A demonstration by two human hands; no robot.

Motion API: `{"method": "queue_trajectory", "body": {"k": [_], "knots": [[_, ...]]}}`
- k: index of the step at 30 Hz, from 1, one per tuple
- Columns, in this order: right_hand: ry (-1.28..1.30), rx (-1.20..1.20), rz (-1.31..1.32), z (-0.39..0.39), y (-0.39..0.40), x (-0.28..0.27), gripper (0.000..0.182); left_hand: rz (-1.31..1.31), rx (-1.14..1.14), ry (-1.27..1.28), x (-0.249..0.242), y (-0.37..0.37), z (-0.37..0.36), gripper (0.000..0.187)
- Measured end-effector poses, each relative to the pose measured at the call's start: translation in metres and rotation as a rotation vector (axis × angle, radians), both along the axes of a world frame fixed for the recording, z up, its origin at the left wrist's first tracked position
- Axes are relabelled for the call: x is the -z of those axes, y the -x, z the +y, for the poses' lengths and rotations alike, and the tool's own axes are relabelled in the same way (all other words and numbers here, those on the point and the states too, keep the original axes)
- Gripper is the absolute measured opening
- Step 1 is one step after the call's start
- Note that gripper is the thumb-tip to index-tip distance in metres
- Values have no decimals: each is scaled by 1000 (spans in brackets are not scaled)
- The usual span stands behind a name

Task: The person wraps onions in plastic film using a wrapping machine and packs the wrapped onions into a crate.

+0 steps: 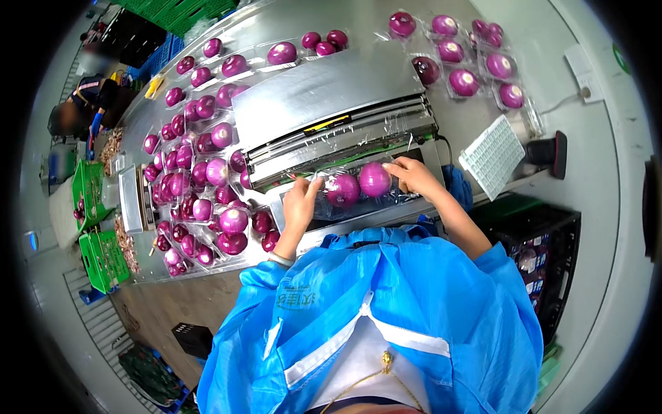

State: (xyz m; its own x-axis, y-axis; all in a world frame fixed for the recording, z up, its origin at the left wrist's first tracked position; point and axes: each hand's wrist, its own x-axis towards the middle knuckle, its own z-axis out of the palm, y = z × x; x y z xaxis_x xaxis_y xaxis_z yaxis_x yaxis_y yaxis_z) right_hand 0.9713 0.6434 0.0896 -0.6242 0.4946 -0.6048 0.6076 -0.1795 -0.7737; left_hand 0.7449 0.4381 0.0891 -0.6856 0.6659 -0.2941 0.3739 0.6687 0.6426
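Two purple onions (pixel 374 180) in clear plastic film lie side by side at the front of a metal wrapping machine (pixel 331 103). My left hand (pixel 301 201) is closed at the left end of the film, thumb and fingers pinched together. At the right end, my right hand (pixel 416 177) pinches the film beside the right onion. Both hands are at the machine's front edge, above a dark plate (pixel 400 198). The film between them wraps round the onions.
Many wrapped onions (pixel 216 172) cover the metal table on the left, more (pixel 463 83) lie at the back right. A white keyboard (pixel 492 157) is right of the machine, above a black crate (pixel 531 255). Green baskets (pixel 103 261) and another person (pixel 86 103) are at far left.
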Motion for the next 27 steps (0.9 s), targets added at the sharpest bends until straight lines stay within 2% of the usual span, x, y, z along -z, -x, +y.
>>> {"method": "queue_trajectory", "body": {"k": [1, 3, 4, 5, 6, 8, 11, 13, 14, 15, 17, 18, 20, 22, 24, 25, 26, 27], "knots": [[-28, 84, 90, -8, -7, 0, 47, -92, -38, -63, 8, 5, -9, 35], [-61, 240, 320, -22, -15, 15, 42, -270, -120, -389, 21, -1, -23, 25], [-79, 317, 434, -29, -19, 25, 40, -363, -165, -548, 29, -4, -28, 23], [-89, 362, 433, -37, -15, 27, 38, -387, -115, -625, 33, -7, -29, 23], [41, 465, 439, -46, -12, 26, 31, -436, -164, -645, 35, -10, -32, 22], [-71, 612, 453, -54, -9, 30, 23, -532, -263, -687, 34, -14, -33, 20], [-186, 753, 470, -66, -41, 12, 17, -226, -184, -542, 29, 9, -37, 21], [-282, 839, 332, -85, -67, 8, 16, 55, -22, -403, 32, 19, -37, 19], [-339, 844, 230, -94, -80, 17, 16, 125, 45, -331, 35, 17, -33, 18], [-328, 915, 264, -103, -83, 29, 15, 196, 112, -257, 37, 14, -28, 18], [-520, 946, 113, -120, -81, 78, 15, 350, 255, -98, 53, 12, -21, 18], [-615, 957, 35, -123, -76, 84, 15, 493, 405, -18, 51, 8, -13, 19], [-730, 966, 20, -129, -55, 101, 18, 667, 625, -131, 77, 6, 4, 23], [-567, 1031, 67, -140, -39, 112, 21, 626, 748, -210, 80, -5, 25, 33], [-500, 1186, 469, -153, -27, 142, 29, 510, 790, -232, 75, -22, 46, 37], [-92, 1301, 735, -164, -30, 159, 29, 412, 716, 31, 76, -32, 55, 39], [317, 1361, 1010, -171, -37, 166, 32, 242, 714, -203, 75, -40, 50, 38], [496, 1286, 1026, -173, -47, 127, 34, -214, 507, -467, 73, -54, 51, 40]]}}
